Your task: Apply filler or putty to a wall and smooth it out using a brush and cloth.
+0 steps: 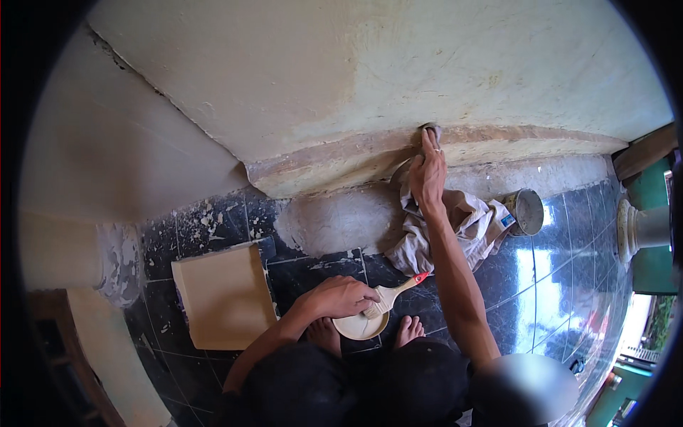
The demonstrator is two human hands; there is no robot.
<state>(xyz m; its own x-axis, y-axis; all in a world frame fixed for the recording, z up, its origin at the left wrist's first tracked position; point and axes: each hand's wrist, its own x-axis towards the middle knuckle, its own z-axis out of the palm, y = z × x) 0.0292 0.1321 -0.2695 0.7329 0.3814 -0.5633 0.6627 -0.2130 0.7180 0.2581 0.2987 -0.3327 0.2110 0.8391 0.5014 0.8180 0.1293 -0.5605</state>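
Observation:
My left hand (pixel 346 296) is closed at the far rim of a round container of cream paint (pixel 360 327), between my bare feet. Across that container lies a paintbrush (pixel 391 292) with a pale handle and a red tip; my fingertips are beside its bristles. My right hand (pixel 429 176) reaches forward to the wall ledge (pixel 498 134), fingers extended and together. They press a small greyish piece (pixel 431 129) against the brownish upper edge of the ledge; its kind is too small to tell. Below my right wrist lies a crumpled light cloth (pixel 466 220).
A cream-coated shallow tray (pixel 224 297) lies at the left on the dark tiled floor (pixel 519 285). Right of the cloth, a grey-stained bucket (pixel 527 211) is tipped on its side. Paint flakes (pixel 206 222) litter the tiles by the left wall. A pale column (pixel 644 231) stands far right.

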